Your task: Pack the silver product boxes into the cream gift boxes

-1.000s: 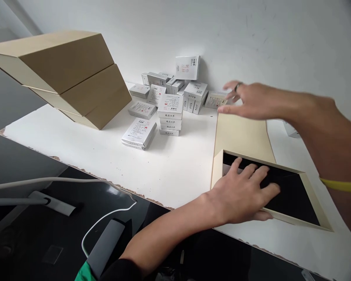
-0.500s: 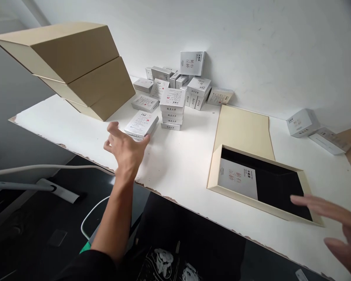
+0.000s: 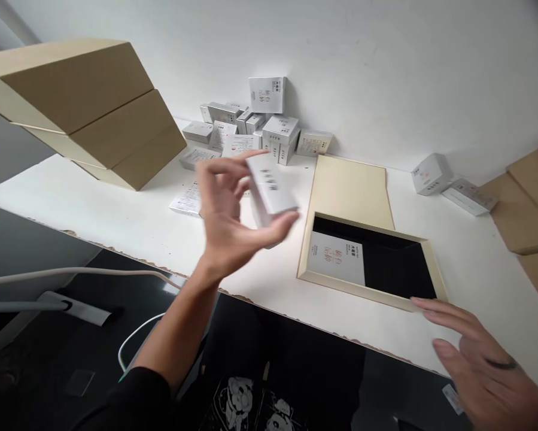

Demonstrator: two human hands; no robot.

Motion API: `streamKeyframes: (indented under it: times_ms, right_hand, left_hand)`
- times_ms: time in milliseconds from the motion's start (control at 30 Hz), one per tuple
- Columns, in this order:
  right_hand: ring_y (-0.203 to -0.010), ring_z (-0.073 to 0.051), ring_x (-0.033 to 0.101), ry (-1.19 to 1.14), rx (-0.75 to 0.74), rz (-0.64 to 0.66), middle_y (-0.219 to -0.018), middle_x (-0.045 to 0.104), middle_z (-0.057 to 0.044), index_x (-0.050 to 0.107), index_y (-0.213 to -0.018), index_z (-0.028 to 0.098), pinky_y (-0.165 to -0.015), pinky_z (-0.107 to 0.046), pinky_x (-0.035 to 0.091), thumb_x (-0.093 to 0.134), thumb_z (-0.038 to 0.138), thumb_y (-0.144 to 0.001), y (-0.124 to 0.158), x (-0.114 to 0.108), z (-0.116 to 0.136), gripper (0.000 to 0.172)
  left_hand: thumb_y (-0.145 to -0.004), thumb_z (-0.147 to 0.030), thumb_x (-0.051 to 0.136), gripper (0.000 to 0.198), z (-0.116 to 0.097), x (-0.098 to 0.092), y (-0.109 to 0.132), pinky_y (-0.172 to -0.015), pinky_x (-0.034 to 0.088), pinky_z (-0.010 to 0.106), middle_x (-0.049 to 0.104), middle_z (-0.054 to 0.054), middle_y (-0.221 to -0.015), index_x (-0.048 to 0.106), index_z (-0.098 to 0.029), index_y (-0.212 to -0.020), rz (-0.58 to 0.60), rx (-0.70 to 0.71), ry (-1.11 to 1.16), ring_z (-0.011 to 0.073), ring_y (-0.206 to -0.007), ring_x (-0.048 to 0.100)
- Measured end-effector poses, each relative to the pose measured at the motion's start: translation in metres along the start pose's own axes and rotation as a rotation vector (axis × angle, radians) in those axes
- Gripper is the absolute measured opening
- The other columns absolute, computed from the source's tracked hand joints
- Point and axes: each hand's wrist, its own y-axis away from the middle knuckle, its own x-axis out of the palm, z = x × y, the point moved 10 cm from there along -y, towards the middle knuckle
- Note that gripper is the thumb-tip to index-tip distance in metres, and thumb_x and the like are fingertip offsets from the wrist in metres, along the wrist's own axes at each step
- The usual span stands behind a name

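My left hand is raised above the white table, its fingers wrapped round a small stack of white boxes, blurred by motion. To its right lies an open beige gift box with a black inside and its lid flap folded back. One white box lies flat in the gift box's left end. My right hand hovers at the table's front edge, near the gift box's right corner, fingers stretched out and holding nothing.
A pile of small white boxes stands against the wall. Stacked brown cartons sit at the left. Two white boxes lie at the right, near brown cartons. A white cable runs below the table.
My left hand reached to the pile, took white boxes and lifted them to the right toward the gift box. My right hand drew back to the table's front edge.
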Motion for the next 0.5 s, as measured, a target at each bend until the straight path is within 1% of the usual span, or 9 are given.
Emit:
streamKeyframes:
  times_ms: [67,100,167,233,267,300,367,433,500]
  right_hand:
    - [-0.103,-0.049,0.072,0.008,-0.033,0.047,-0.111,0.076,-0.004,0.072,-0.109,0.06,-0.084,-0.073,0.061,0.069,0.047,-0.073,0.001,0.005,0.005,0.039]
    - [-0.105,-0.047,0.072,0.009,-0.049,0.06,-0.114,0.076,-0.004,0.071,-0.111,0.058,-0.083,-0.073,0.061,0.069,0.047,-0.075,0.0,0.007,0.007,0.038]
    - [-0.107,-0.044,0.072,0.011,-0.084,0.069,-0.117,0.075,-0.004,0.071,-0.113,0.053,-0.083,-0.071,0.062,0.068,0.044,-0.08,-0.001,0.009,0.012,0.035]
    - [-0.11,-0.039,0.072,0.012,-0.112,0.08,-0.12,0.074,-0.004,0.07,-0.115,0.047,-0.086,-0.068,0.063,0.066,0.037,-0.087,-0.002,0.012,0.016,0.03]
    - [-0.112,-0.036,0.071,0.011,-0.125,0.086,-0.121,0.073,-0.004,0.07,-0.115,0.043,-0.088,-0.065,0.063,0.066,0.033,-0.09,-0.002,0.013,0.017,0.028]
    - [-0.113,-0.034,0.07,0.007,-0.144,0.088,-0.121,0.073,-0.005,0.069,-0.116,0.039,-0.09,-0.061,0.063,0.065,0.029,-0.092,-0.002,0.014,0.019,0.026]
    - [-0.117,-0.03,0.067,-0.003,-0.182,0.094,-0.123,0.071,-0.005,0.068,-0.117,0.034,-0.094,-0.055,0.061,0.063,0.023,-0.095,0.0,0.016,0.022,0.025]
    - [-0.12,-0.027,0.065,-0.006,-0.205,0.096,-0.125,0.07,-0.005,0.067,-0.117,0.032,-0.097,-0.051,0.059,0.063,0.021,-0.096,0.001,0.018,0.023,0.024]
    - [-0.12,-0.027,0.064,-0.006,-0.214,0.091,-0.125,0.069,-0.005,0.067,-0.118,0.031,-0.099,-0.051,0.056,0.062,0.02,-0.097,0.002,0.018,0.022,0.024]
  left_hand:
    - [-0.084,-0.044,0.084,0.06,-0.025,0.042,-0.013,-0.105,0.055,0.043,0.058,0.009,-0.14,0.041,-0.028,-0.123,0.152,0.11,0.018,0.0278,-0.137,0.058]
    - [-0.084,-0.042,0.084,0.058,-0.037,0.064,-0.018,-0.108,0.053,0.043,0.059,0.009,-0.138,0.044,-0.027,-0.124,0.238,0.174,0.011,0.0278,-0.138,0.057]
    - [-0.087,-0.039,0.081,0.048,-0.056,0.105,-0.022,-0.113,0.049,0.045,0.061,0.007,-0.137,0.053,-0.025,-0.123,0.42,0.276,-0.033,0.0281,-0.14,0.056]
    - [-0.09,-0.036,0.076,0.038,-0.063,0.137,-0.021,-0.114,0.049,0.048,0.06,0.007,-0.14,0.06,-0.024,-0.122,0.585,0.313,-0.111,0.0297,-0.14,0.055]
    - [-0.09,-0.035,0.076,0.036,-0.062,0.149,-0.019,-0.112,0.05,0.048,0.058,0.008,-0.143,0.063,-0.024,-0.122,0.653,0.31,-0.147,0.0304,-0.139,0.056]
    - [-0.09,-0.034,0.077,0.035,-0.06,0.157,-0.017,-0.11,0.052,0.047,0.057,0.009,-0.145,0.065,-0.025,-0.121,0.699,0.303,-0.176,0.0309,-0.136,0.058]
    - [-0.087,-0.035,0.081,0.034,-0.056,0.165,-0.011,-0.105,0.055,0.045,0.058,0.011,-0.146,0.07,-0.024,-0.117,0.754,0.302,-0.209,0.0306,-0.129,0.062]
    - [-0.087,-0.034,0.082,0.033,-0.052,0.166,-0.004,-0.102,0.057,0.042,0.06,0.013,-0.143,0.072,-0.021,-0.116,0.771,0.315,-0.208,0.0292,-0.124,0.065]
    - [-0.088,-0.032,0.082,0.033,-0.047,0.163,0.002,-0.102,0.057,0.039,0.06,0.015,-0.142,0.071,-0.018,-0.116,0.749,0.32,-0.192,0.0273,-0.123,0.065]
